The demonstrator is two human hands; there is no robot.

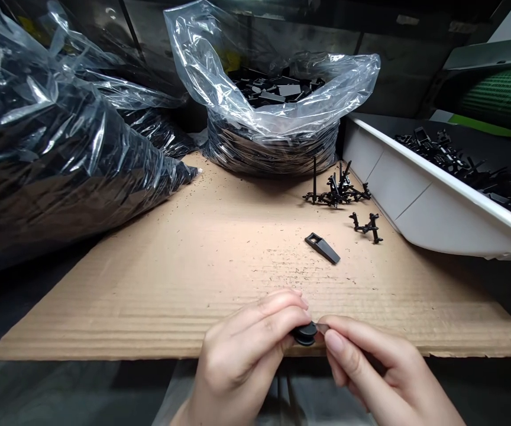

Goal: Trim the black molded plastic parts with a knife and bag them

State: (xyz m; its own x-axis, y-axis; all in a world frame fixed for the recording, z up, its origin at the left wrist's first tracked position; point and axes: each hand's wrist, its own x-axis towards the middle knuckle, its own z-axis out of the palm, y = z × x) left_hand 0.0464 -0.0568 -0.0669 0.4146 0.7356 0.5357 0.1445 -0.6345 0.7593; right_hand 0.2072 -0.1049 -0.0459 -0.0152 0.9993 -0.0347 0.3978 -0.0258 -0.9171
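My left hand (249,340) is closed on a black round plastic part (305,334) with a grooved edge, held just over the near edge of the cardboard. Between the thumb and forefinger of my right hand (371,361) is a small thin blade (322,327). Its tip touches the right side of the round part, or comes very close to it. My left fingers hide part of the round part, and my right fingers cover most of the blade. A flat black tapered plastic piece (322,248) with a square hole lies beyond my hands.
Black plastic sprue scraps (338,192) and a smaller scrap (366,228) lie on the cardboard sheet (171,266), among tiny shavings. Behind stands an open clear bag (273,142) of black parts. Another full bag (60,148) fills the left; a white tray (433,183) holding black pieces borders the right.
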